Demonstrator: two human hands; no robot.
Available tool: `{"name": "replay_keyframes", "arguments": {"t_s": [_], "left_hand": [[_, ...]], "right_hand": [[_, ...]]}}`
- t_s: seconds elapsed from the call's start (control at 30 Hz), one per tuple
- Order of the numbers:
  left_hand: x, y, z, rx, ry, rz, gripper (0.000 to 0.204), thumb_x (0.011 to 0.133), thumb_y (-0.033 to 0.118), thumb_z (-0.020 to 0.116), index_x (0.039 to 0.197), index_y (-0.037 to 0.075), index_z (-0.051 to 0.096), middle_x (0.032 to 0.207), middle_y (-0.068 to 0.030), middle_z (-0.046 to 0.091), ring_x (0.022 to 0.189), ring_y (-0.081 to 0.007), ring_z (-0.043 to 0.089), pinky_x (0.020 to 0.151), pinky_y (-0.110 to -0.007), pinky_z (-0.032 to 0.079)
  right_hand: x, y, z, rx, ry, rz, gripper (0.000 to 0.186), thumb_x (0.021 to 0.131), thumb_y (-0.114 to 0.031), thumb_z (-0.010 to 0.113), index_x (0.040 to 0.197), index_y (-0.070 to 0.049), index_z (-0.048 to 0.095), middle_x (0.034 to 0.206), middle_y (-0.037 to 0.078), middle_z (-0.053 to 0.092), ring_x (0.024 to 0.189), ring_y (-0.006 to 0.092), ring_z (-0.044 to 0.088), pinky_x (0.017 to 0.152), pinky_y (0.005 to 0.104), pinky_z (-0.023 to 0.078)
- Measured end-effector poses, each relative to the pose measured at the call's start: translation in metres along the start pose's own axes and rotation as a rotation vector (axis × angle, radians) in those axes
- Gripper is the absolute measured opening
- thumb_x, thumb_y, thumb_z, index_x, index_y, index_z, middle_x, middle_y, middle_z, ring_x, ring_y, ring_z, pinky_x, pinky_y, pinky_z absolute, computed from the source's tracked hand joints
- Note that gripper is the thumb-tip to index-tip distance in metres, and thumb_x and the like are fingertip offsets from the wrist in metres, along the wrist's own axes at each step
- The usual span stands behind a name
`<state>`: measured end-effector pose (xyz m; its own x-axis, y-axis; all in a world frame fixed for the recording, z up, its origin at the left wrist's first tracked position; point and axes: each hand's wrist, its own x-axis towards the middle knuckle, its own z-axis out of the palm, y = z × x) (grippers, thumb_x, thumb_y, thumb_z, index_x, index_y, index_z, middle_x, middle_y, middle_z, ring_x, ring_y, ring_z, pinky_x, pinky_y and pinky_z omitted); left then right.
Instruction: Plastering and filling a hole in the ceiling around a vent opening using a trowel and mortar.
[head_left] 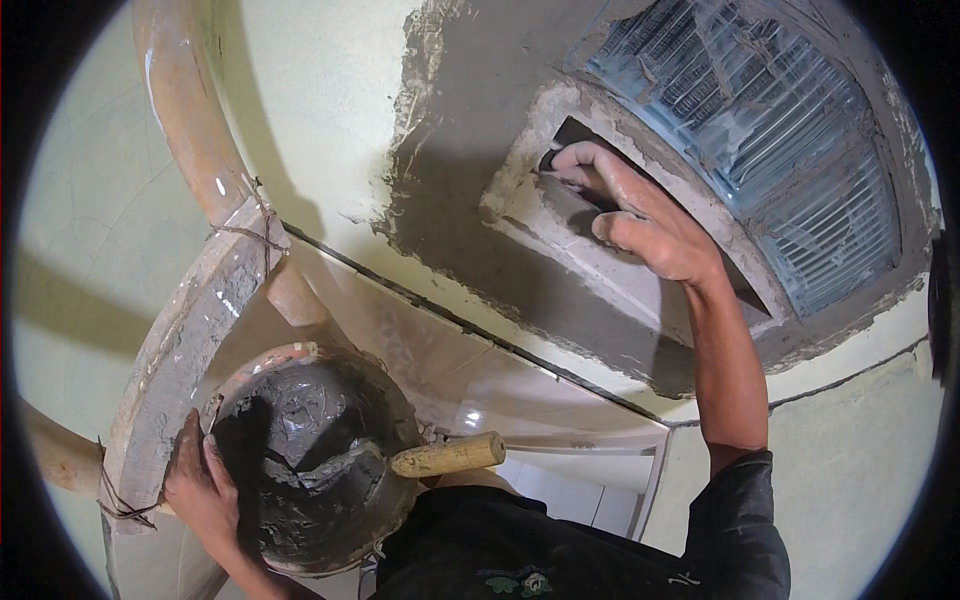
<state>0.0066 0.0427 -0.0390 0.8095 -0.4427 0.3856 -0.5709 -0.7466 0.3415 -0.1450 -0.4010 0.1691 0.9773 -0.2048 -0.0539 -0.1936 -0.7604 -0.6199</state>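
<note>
A pale green wall [310, 60] takes up most of the view, its edges bowed by the lens, with a broad patch of damp grey mortar [470, 130] around a slatted vent [690, 90]. Clear film lies over the slats, probably to keep them clean. Just below the vent is a pale, rough-edged rectangle [515, 195] with a dark inner edge; whether it is a recess or a flat tool cannot be told. On the left, wooden poles [180, 90] carry a mortar-crusted plank [190, 310], bound with wire [265, 225], seemingly as a scaffold. The bowl [275, 358], loaded with dark wet mix [330, 500], sits beside the plank, close to the body, presumably so the mix stays within easy reach. The right hand [645, 220] is up at the rectangle, fingers curled and thumb apart; what it grips, if anything, is hidden. The left hand [205, 490] seems to grip the bowl's near-left rim, likely steadying the load. A wooden handle [450, 455] juts over the bowl's right edge, free of both hands and convenient to grab.
</note>
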Motion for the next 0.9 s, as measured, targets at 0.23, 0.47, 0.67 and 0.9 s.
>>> {"name": "replay_keyframes", "arguments": {"t_s": [0.23, 0.47, 0.67, 0.9], "left_hand": [[0.001, 0.002, 0.000, -0.007, 0.001, -0.012, 0.033, 0.096, 0.014, 0.050, 0.126, 0.004, 0.061, 0.106, -0.0223, 0.064, 0.097, -0.0404, 0.060, 0.089, -0.044, 0.046], [0.000, 0.000, 0.000, 0.016, -0.024, -0.025, 0.033, 0.095, 0.013, 0.050, 0.125, 0.003, 0.061, 0.113, -0.0217, 0.065, 0.102, -0.0406, 0.061, 0.093, -0.045, 0.046], [0.001, 0.004, -0.004, 0.024, -0.051, -0.053, 0.034, 0.094, 0.011, 0.050, 0.125, 0.002, 0.061, 0.116, -0.0219, 0.065, 0.106, -0.0407, 0.062, 0.096, -0.045, 0.045], [0.000, -0.001, 0.001, 0.029, -0.001, -0.004, 0.033, 0.097, 0.015, 0.050, 0.126, 0.004, 0.062, 0.110, -0.0223, 0.065, 0.101, -0.0398, 0.061, 0.093, -0.043, 0.046]], "right_hand": [[0.007, 0.008, -0.001, 0.054, -0.030, 0.060, 0.067, 0.073, -0.031, 0.047, 0.132, -0.001, 0.038, 0.129, 0.014, 0.042, 0.120, 0.0255, 0.047, 0.096, 0.0329, 0.034], [0.001, 0.008, 0.001, 0.041, 0.043, 0.030, 0.075, 0.075, -0.041, 0.044, 0.137, 0.000, 0.034, 0.127, 0.016, 0.046, 0.123, 0.0278, 0.048, 0.098, 0.0354, 0.033], [-0.009, 0.010, 0.002, 0.118, 0.057, -0.070, 0.056, 0.083, -0.017, 0.045, 0.136, -0.001, 0.035, 0.127, 0.015, 0.045, 0.127, 0.0256, 0.045, 0.099, 0.0335, 0.034], [-0.013, 0.010, 0.000, 0.142, 0.088, -0.042, 0.059, 0.082, -0.022, 0.046, 0.136, 0.000, 0.037, 0.131, 0.014, 0.042, 0.126, 0.0279, 0.047, 0.100, 0.0349, 0.034]]}}
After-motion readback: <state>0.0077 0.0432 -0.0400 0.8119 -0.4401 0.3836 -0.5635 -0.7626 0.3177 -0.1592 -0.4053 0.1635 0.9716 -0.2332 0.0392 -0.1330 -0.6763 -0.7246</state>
